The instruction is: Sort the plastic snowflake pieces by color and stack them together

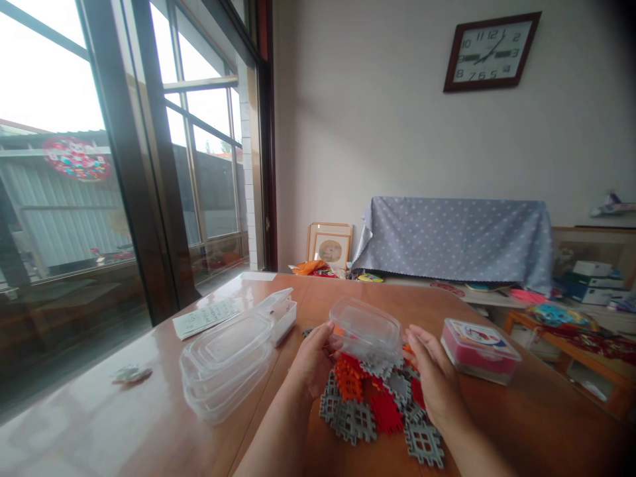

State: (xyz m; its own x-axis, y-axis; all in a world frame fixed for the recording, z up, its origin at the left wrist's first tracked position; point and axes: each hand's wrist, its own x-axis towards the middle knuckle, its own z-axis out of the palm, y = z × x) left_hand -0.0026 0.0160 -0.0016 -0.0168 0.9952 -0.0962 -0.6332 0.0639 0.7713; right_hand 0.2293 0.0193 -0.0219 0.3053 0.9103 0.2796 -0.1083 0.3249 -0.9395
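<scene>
A clear plastic container [368, 324] sits tilted just above or on a pile of interlocking plastic building pieces, some orange [349, 379], some red [385, 409] and some grey [352, 423]. My left hand [315, 358] is closed at the container's left end, thumb against its edge. My right hand [434, 371] is at its right end with fingers stretched out; I cannot tell whether they touch the wall. Orange pieces show close to both hands and through the clear plastic. The palm sides of both hands are partly hidden.
Stacked clear lidded containers [226, 358] stand on the left, beside an open container [283, 318] and a written paper [206, 318]. A small plastic bundle [132, 374] lies near the left edge. A pink-filled box [481, 351] stands right on the wooden table [163, 430].
</scene>
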